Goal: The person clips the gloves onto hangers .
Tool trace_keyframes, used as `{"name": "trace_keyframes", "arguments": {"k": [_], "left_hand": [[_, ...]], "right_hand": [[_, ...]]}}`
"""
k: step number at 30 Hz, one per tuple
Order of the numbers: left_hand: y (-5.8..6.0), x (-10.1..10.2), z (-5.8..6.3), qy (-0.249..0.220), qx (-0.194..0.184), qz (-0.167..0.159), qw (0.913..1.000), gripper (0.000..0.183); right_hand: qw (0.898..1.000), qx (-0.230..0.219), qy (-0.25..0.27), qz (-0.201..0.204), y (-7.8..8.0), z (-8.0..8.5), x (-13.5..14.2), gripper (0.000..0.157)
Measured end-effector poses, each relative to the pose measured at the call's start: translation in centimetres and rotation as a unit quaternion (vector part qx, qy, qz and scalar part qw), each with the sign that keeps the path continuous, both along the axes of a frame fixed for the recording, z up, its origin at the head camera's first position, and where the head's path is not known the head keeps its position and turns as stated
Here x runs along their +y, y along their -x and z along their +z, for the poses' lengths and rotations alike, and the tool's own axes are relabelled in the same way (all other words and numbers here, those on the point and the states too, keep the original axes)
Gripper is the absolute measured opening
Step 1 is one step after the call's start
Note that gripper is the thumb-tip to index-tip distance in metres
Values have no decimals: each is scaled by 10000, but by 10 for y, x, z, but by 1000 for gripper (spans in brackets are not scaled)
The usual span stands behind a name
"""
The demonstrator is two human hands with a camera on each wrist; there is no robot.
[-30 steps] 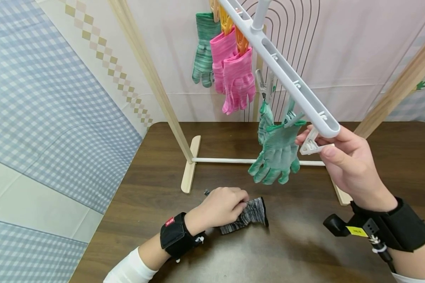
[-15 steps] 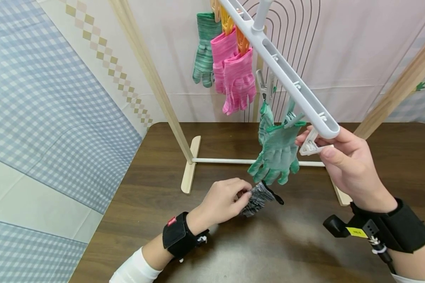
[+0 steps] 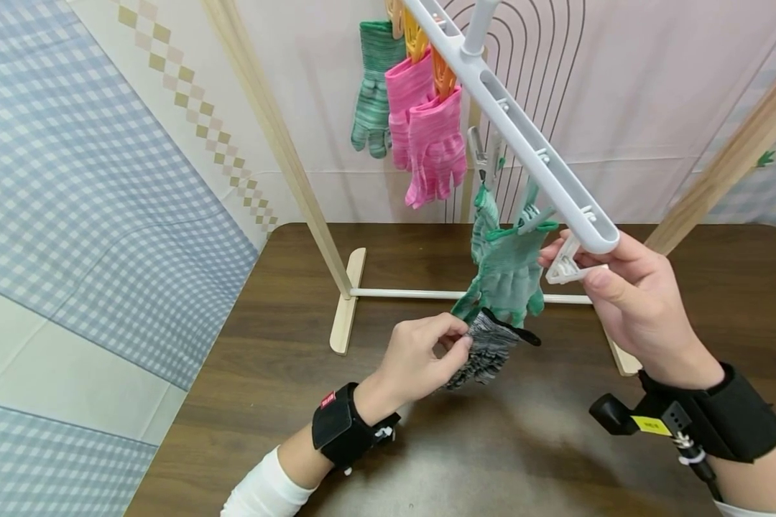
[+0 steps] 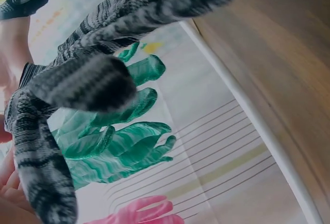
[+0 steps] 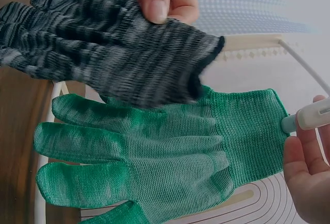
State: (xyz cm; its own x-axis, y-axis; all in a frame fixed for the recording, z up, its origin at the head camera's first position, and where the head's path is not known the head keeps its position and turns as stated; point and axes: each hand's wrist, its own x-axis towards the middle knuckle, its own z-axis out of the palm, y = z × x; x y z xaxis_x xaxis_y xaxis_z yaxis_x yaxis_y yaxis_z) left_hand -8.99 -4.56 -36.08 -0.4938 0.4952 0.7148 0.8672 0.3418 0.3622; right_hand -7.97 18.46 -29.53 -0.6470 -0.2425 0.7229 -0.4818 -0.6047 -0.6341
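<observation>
My left hand point(image 3: 427, 355) pinches a grey-and-black striped glove point(image 3: 488, 348) near its cuff and holds it in the air above the brown table point(image 3: 524, 445), just below a hanging green glove point(image 3: 507, 276). The grey glove point(image 4: 77, 80) fills the left wrist view, and in the right wrist view the grey glove point(image 5: 108, 44) overlaps the green glove point(image 5: 154, 157). My right hand point(image 3: 621, 287) pinches a white clip point(image 3: 565, 264) under the end of the white hanger bar point(image 3: 524, 136). The clip point(image 5: 309, 117) shows beside the green glove's cuff.
Two pink gloves point(image 3: 427, 133) and a green glove point(image 3: 371, 93) hang farther back on the bar. The wooden rack's post point(image 3: 284, 151), foot point(image 3: 348, 301) and white crossbar point(image 3: 414, 293) stand on the table. A second wooden post point(image 3: 718, 172) rises on the right.
My left hand has lifted the grey glove off the table and carried it up and to the right, toward the hanging green glove. My right hand has kept its hold on the clip.
</observation>
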Motion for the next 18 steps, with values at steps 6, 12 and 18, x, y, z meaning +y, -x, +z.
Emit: {"name": "trace_keyframes", "arguments": {"k": [6,12,18], "left_hand": [[1,5,2,-410,128,-58,9991,4],[1,11,6,-698,137,-11,9975,4],[2,18,8,-829,68,-23,9965,4]], "right_hand": [[10000,5,11,-23,0,-1,0,42],[10000,11,-23,-37,0,-1,-1,44],[10000,3,-43,-85,0,-1,-2,44]]}}
